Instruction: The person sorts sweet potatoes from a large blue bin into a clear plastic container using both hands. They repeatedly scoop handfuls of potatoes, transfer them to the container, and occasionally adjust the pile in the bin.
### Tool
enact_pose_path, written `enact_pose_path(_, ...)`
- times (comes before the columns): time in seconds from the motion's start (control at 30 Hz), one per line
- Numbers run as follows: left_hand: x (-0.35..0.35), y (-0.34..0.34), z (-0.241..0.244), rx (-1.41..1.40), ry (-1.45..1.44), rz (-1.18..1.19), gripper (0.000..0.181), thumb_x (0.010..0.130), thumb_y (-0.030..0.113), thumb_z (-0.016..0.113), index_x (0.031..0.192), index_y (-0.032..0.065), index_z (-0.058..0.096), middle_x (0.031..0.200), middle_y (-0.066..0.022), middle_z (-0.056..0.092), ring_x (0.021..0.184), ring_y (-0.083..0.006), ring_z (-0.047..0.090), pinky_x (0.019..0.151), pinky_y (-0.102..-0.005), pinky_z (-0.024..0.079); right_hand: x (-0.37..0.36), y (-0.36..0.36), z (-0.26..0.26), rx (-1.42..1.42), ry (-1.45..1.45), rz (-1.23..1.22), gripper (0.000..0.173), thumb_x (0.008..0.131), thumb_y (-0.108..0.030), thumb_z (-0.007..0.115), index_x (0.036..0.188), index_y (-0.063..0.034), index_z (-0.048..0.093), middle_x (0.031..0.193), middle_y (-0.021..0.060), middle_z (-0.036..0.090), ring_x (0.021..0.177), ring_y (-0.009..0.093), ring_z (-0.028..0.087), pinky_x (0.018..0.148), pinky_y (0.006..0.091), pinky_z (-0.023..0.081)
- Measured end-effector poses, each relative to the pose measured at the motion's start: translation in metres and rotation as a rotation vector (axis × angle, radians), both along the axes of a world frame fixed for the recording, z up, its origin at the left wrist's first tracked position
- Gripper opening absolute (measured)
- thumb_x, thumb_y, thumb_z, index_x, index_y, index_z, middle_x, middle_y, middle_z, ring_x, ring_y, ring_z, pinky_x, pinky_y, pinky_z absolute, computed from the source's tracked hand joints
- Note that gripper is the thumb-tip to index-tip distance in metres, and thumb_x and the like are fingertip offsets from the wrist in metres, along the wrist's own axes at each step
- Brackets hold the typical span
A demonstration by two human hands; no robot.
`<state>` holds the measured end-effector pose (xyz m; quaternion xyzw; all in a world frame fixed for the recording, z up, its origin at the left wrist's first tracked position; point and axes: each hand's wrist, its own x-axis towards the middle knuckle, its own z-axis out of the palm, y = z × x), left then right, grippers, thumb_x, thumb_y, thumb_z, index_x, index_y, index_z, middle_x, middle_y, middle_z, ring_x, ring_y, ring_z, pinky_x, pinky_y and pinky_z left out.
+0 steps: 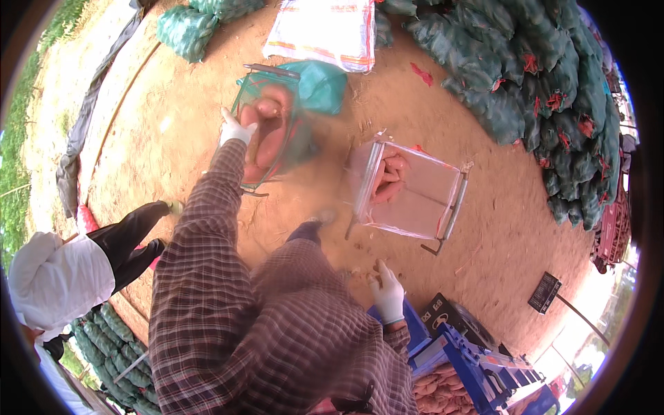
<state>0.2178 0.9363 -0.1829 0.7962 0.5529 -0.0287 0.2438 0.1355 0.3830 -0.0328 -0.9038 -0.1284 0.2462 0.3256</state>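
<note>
My left hand [236,129], in a white glove, is at the left edge of a green mesh bag [295,129] stretched on a metal frame. Its thumb and fingers are spread beside the sweet potatoes [270,145] inside; whether it grips the bag's edge or one of them is unclear. Also gloved, my right hand [388,295] hangs with parted fingers and nothing visible in it, above a blue machine [410,327]. Ahead of it stands a second frame [456,207] holding a pale pinkish bag [415,207], with several sweet potatoes [388,176] in one end.
Filled green mesh sacks [519,78] are piled at the upper right. A white woven sack [319,36] and a teal bag [316,85] lie ahead. More sweet potatoes [441,389] sit in the blue machine. Another person [67,275] is at the left, near stacked sacks [114,353].
</note>
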Motion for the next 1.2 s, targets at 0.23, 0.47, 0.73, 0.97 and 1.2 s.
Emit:
enact_pose_path(0.23, -0.005, -0.045, -0.027, 0.230, 0.236, -0.352, 0.079, 0.086, 0.026, 0.074, 0.155, 0.0360, 0.036, 0.163, -0.0218, 0.022, 0.117, -0.0396, 0.058, 0.096, -0.0480, 0.054, -0.032, 0.004, -0.008, -0.159, 0.122, 0.163, 0.048, 0.091, -0.029, 0.070, 0.133, -0.0075, 0.061, 0.110, 0.0114, 0.072, 0.085, 0.027, 0.071, 0.075, 0.0367, 0.056)
enact_pose_path(0.47, 0.032, 0.024, -0.089, 0.204, 0.132, -0.200, 0.076, 0.087, 0.029, 0.071, 0.155, 0.0321, 0.035, 0.161, -0.0249, 0.025, 0.125, -0.0436, 0.057, 0.104, -0.0475, 0.050, -0.042, 0.017, 0.000, -0.240, 0.195, 0.190, 0.048, 0.091, -0.034, 0.068, 0.132, -0.0102, 0.062, 0.111, 0.0136, 0.071, 0.090, 0.030, 0.070, 0.078, 0.0411, 0.056)
enact_pose_path(0.73, 0.032, 0.079, -0.141, 0.279, 0.296, -0.475, 0.089, 0.089, 0.037, 0.070, 0.161, 0.0356, 0.017, 0.152, -0.0245, 0.041, 0.126, -0.0498, 0.052, 0.103, -0.0547, 0.049, -0.068, -0.008, -0.016, -0.288, 0.188, -0.015, 0.039, 0.093, -0.035, 0.063, 0.121, -0.0083, 0.060, 0.109, 0.0168, 0.067, 0.100, 0.035, 0.067, 0.086, 0.0475, 0.053)
enact_pose_path(0.97, -0.019, -0.162, 0.003, 0.399, -0.241, -0.824, 0.067, 0.094, 0.035, 0.062, 0.149, 0.0016, 0.044, 0.153, -0.0251, 0.043, 0.144, -0.0396, 0.037, 0.121, -0.0462, 0.029, -0.119, -0.043, -0.031, -0.271, 0.086, -0.099, 0.042, 0.092, -0.033, 0.063, 0.127, -0.0105, 0.060, 0.109, 0.0167, 0.069, 0.098, 0.038, 0.067, 0.082, 0.0479, 0.054)
enact_pose_path(1.2, -0.116, -0.363, 0.074, -0.061, -0.417, -1.323, 0.067, 0.084, 0.020, 0.069, 0.147, 0.0136, 0.049, 0.157, -0.0202, 0.036, 0.144, -0.0419, 0.034, 0.118, -0.0485, 0.034, -0.170, -0.147, -0.027, -0.251, -0.048, -0.236, 0.046, 0.090, -0.031, 0.070, 0.128, -0.0065, 0.064, 0.107, 0.0168, 0.070, 0.095, 0.034, 0.069, 0.079, 0.0410, 0.055)
